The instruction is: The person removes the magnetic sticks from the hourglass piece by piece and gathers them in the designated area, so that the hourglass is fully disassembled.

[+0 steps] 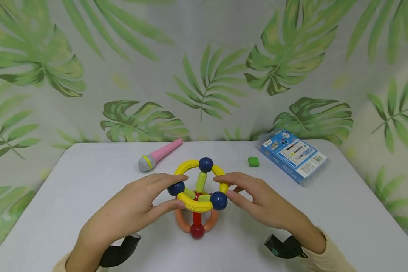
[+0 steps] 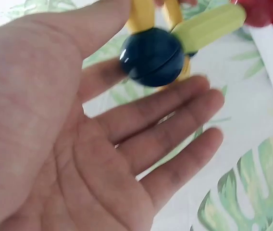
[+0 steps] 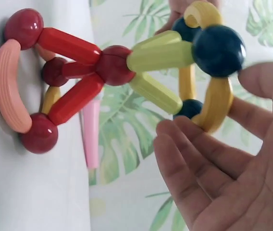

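A toy model of balls and rods stands on the white table between both hands. Its base has red balls [image 3: 39, 134] and a salmon curved rod [image 3: 9, 86]. Red straight rods [image 3: 76, 98] meet at a central red ball [image 3: 115, 66]. Lime rods [image 1: 201, 183] rise to three blue balls [image 1: 219, 200], linked by yellow curved rods [image 1: 194, 203] into a ring. My left hand [image 1: 129, 209] pinches the ring's left side, thumb on a yellow rod, index finger over a blue ball. My right hand [image 1: 265, 204] pinches its right side beside another blue ball; the other fingers extend loosely.
Behind the model lies a pink toy microphone [image 1: 163, 151] with a grey head. A small green block [image 1: 253, 161] is at the back right, near a blue box [image 1: 294, 155] in clear plastic. A leaf-patterned cloth [image 1: 207, 75] hangs behind the table.
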A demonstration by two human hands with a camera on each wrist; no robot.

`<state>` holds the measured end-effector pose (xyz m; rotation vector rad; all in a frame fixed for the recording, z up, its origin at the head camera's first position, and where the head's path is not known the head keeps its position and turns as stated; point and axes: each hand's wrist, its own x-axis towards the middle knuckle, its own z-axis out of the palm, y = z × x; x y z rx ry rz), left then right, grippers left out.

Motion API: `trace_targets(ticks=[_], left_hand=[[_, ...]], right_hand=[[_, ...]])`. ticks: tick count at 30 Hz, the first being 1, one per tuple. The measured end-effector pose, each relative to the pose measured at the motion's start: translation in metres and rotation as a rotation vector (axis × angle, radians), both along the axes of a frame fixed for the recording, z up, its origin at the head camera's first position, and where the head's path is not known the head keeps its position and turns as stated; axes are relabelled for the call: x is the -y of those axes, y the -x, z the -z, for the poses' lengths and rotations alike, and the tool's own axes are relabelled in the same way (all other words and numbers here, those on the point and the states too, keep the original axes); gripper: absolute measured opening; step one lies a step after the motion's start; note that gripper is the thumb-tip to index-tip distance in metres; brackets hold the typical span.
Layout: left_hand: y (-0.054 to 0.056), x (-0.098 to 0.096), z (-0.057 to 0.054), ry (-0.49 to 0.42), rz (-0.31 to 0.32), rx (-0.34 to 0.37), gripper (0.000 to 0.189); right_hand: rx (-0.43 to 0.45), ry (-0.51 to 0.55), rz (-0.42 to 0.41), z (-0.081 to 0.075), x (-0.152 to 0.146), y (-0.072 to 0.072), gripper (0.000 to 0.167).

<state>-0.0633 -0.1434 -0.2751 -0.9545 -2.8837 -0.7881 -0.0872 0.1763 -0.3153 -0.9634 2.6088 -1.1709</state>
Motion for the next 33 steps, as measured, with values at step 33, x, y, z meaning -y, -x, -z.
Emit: trace_targets(ticks=[33], left_hand=[[0.002,0.015,-0.006,-0.027,0.050,0.009,0.053]], right_hand=[[-0.185,0.009,0.082,0.001,0.000,0.002,0.030]])
